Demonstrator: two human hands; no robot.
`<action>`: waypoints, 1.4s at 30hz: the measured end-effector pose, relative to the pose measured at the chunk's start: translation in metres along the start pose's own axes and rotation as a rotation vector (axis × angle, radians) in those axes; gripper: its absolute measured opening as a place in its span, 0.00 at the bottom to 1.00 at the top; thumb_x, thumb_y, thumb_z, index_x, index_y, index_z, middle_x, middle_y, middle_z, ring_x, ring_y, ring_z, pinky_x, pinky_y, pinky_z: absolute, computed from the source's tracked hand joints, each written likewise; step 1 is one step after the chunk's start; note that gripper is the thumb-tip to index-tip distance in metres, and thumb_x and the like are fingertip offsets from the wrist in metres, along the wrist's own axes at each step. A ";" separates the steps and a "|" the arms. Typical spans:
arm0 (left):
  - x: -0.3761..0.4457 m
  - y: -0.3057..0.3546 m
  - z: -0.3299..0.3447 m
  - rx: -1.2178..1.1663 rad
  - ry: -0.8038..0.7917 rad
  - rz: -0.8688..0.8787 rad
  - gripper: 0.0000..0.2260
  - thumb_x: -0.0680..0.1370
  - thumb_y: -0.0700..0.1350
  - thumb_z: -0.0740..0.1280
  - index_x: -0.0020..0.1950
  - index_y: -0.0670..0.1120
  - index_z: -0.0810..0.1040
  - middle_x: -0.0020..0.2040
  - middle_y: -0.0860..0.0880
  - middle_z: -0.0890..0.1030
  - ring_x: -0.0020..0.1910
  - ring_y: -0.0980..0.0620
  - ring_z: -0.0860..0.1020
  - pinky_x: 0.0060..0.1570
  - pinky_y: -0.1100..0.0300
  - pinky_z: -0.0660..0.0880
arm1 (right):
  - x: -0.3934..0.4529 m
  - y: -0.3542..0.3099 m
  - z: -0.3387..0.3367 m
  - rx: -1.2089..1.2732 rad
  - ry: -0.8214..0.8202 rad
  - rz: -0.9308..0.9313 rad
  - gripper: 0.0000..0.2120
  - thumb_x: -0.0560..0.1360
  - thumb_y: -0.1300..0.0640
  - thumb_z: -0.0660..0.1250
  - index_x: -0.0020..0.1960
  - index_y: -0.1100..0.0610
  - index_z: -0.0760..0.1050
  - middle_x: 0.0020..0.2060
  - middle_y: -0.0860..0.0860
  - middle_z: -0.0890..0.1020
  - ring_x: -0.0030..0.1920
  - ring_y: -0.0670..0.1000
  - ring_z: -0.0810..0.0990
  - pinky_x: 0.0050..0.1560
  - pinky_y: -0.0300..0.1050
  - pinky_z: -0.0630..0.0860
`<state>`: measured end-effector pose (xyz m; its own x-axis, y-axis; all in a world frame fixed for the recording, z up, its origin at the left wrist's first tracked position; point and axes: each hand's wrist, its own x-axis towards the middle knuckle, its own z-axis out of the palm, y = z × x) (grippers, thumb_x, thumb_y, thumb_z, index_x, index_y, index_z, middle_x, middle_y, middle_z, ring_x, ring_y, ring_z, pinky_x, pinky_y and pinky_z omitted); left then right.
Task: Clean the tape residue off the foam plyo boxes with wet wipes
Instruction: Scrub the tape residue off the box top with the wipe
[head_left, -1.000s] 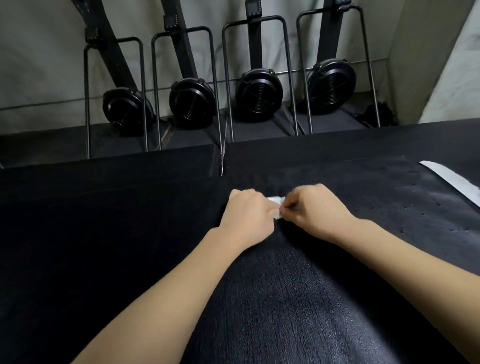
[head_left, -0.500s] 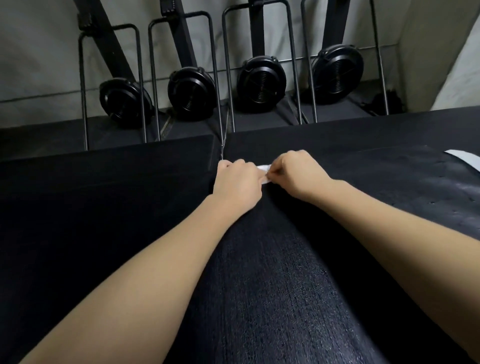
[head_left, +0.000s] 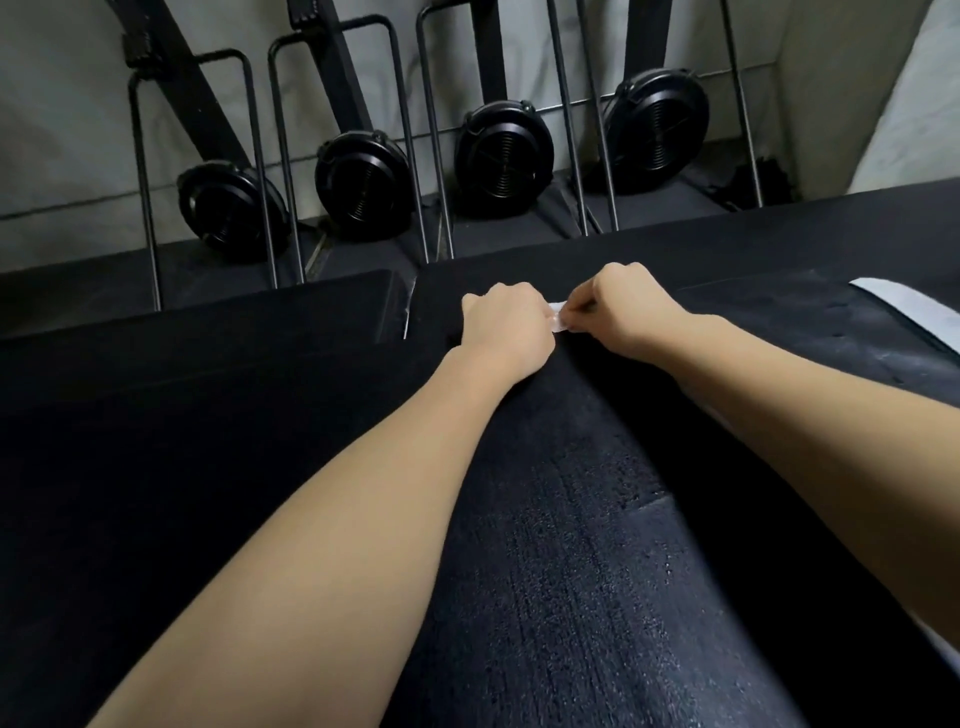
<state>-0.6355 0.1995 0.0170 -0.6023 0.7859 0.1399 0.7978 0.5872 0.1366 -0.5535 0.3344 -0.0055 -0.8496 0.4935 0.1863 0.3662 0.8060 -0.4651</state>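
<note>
- Both hands meet near the far edge of the black foam box (head_left: 597, 597); the left hand (head_left: 506, 332) and right hand (head_left: 631, 314) have fingers curled, pinching a small white scrap (head_left: 558, 315) between them.
- Whether that scrap is tape or a folded wipe, I cannot tell.
- The step looks like peeling or picking at residue, not yet wiping.
- Next move likely calls for a steady pull, low along the surface.
- A white strip (head_left: 906, 312) lies well apart on the right; round black fans (head_left: 501, 158) stand behind.

Hidden / cut off
Wipe (head_left: 557, 315) mostly covered by both hands' fingers; white strip (head_left: 914, 312) cut by right edge; fingertips unseen.
</note>
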 end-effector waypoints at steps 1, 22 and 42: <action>-0.004 0.001 0.001 0.012 0.002 0.018 0.11 0.80 0.45 0.62 0.44 0.52 0.83 0.43 0.52 0.80 0.46 0.47 0.72 0.56 0.51 0.67 | -0.007 0.000 -0.003 0.004 -0.001 -0.013 0.05 0.75 0.53 0.71 0.43 0.49 0.86 0.42 0.50 0.86 0.45 0.54 0.82 0.49 0.53 0.81; -0.080 0.033 -0.006 0.169 0.006 0.182 0.13 0.84 0.49 0.58 0.46 0.48 0.79 0.38 0.52 0.71 0.45 0.48 0.68 0.48 0.53 0.66 | -0.090 0.011 -0.003 0.044 0.038 -0.186 0.10 0.78 0.51 0.67 0.43 0.51 0.85 0.42 0.40 0.84 0.44 0.48 0.83 0.49 0.48 0.79; -0.310 0.081 -0.027 0.157 0.054 0.447 0.09 0.64 0.50 0.77 0.32 0.51 0.77 0.25 0.54 0.64 0.28 0.52 0.60 0.33 0.60 0.64 | -0.340 -0.028 -0.035 -0.047 -0.070 -0.307 0.16 0.81 0.49 0.63 0.38 0.49 0.81 0.37 0.37 0.76 0.40 0.43 0.74 0.64 0.43 0.70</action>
<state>-0.3850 -0.0018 0.0108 -0.1962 0.9594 0.2027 0.9708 0.2192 -0.0977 -0.2620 0.1554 -0.0250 -0.9465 0.2023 0.2514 0.1041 0.9289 -0.3554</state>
